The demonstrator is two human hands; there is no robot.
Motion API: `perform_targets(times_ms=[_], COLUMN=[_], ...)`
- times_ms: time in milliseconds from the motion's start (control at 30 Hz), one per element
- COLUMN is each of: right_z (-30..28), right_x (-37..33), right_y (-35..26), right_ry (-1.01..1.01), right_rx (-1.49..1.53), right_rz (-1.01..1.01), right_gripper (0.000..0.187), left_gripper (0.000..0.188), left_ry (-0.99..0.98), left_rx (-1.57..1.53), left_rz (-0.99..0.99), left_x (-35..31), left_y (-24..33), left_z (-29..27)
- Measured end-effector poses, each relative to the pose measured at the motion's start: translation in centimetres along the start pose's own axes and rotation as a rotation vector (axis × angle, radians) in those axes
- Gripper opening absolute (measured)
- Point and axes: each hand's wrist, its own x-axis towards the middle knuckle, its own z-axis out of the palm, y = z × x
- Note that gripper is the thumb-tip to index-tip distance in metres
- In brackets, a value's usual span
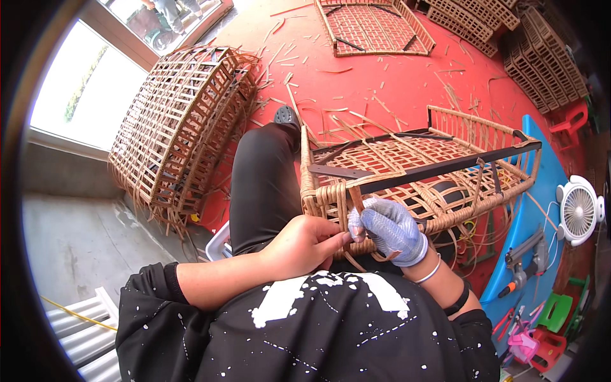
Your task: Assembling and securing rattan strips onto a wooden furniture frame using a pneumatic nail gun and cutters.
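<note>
A woven rattan frame [407, 219] with black metal bars rests tilted across my lap, its near corner closely wrapped in cane. My right hand [394, 230], in a grey-white knitted glove, is closed on a flat brown rattan strip [356, 198] at this wrapped corner. Part of the strip stands up above the gloved fingers. Bare and pinched at thumb and forefinger, my left hand [310, 239] is right beside the gloved fingertips, against the frame's near edge. What lies between its fingertips is hidden.
Stacked woven frames [175, 127] lean at left by the window. Another frame [382, 28] lies on the red floor [407, 83] among scattered cane offcuts. At right, a blue board [541, 210] bears a staple gun [525, 254]; a white fan [580, 210] stands beside it.
</note>
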Motion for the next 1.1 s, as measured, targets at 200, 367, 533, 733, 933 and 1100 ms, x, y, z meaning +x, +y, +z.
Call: perform_targets(times_ms=[200,367,533,733,933,1100], right_z=[-0.6,-1.3,-1.4,0.3,-0.4,-0.1], right_x=[0.0,0.1,-0.1,-0.1,-0.3,-0.4], right_y=[-0.9,-1.8,-1.2,-1.5,-2.0,-2.4], right_ry=[-0.04,-0.114,-0.057,0.076,-0.092,-0.09], right_rx=[0.018,0.016,0.136,0.014,0.092,-0.005], right_rz=[0.166,0.252,0.095,0.194,0.255,0.335], right_gripper=[0.023,0.025,0.027,0.036,0.027,0.029], left_gripper=[0.034,0.035,0.038,0.036,0.04,0.038], left_ry=[0.074,0.06,-0.046,-0.004,0.114,0.126], left_rx=[-0.226,-0.321,-0.111,-0.037,-0.199,-0.265], left_rz=[-0.002,-0.054,-0.002,0.041,0.073,0.066], left_x=[-0.1,-0.1,-0.2,0.0,-0.5,-0.5], left_y=[-0.4,0.3,-0.5,-1.7,-1.4,-1.4], left_z=[0.6,0.2,0.7,1.3,1.9,1.8])
